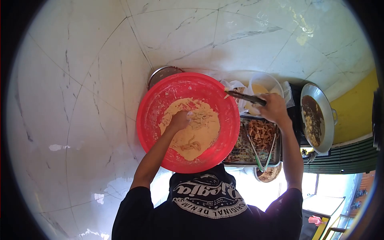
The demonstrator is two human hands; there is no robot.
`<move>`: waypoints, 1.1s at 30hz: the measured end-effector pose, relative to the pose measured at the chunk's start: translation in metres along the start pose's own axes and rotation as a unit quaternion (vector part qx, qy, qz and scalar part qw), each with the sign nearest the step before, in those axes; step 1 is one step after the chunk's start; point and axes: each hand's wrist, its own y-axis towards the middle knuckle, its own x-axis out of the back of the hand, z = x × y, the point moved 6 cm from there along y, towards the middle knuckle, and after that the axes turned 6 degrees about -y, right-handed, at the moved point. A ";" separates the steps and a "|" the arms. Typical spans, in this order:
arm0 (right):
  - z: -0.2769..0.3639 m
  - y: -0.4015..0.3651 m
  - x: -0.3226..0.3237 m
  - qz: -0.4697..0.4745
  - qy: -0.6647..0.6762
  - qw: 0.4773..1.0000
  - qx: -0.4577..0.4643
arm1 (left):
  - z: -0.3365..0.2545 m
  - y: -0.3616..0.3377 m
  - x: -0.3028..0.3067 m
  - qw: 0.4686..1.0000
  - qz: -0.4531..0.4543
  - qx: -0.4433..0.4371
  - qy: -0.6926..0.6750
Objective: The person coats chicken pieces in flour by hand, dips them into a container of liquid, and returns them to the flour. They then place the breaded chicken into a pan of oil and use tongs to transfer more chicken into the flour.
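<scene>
Batter (204,134) is pooling in the bottom of the red basin (152,120), the mark I am placing everything from. Right of the basin, the wok (329,124) is holding dark oil, and between them the wire rack (240,150) is carrying fried pieces (262,134). My left hand (179,120) is sinking into the batter at the basin's middle, fingers curling under; whether they are gripping anything I cannot tell. My right hand (274,109) is clamping black tongs (246,97) over the basin's right rim. I am risking batter dripping onto the rack, or my forearm brushing the wok, because that side is crowding. Left of the basin, marble floor (80,100) is lying open.
</scene>
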 end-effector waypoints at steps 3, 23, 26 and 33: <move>-0.029 0.003 0.037 -0.051 -0.027 0.998 -0.032 | -0.011 0.009 -0.015 0.989 -0.008 0.027 0.147; -0.138 0.056 -0.090 0.182 -0.225 0.947 -0.136 | 0.013 -0.021 -0.008 0.989 -0.120 0.040 0.080; -0.141 0.058 -0.104 0.221 -0.223 0.938 -0.148 | 0.024 -0.034 0.004 0.989 -0.081 0.095 0.080; -0.145 0.058 -0.089 0.217 -0.208 0.940 -0.161 | 0.025 -0.045 0.004 0.939 -0.007 0.069 -0.336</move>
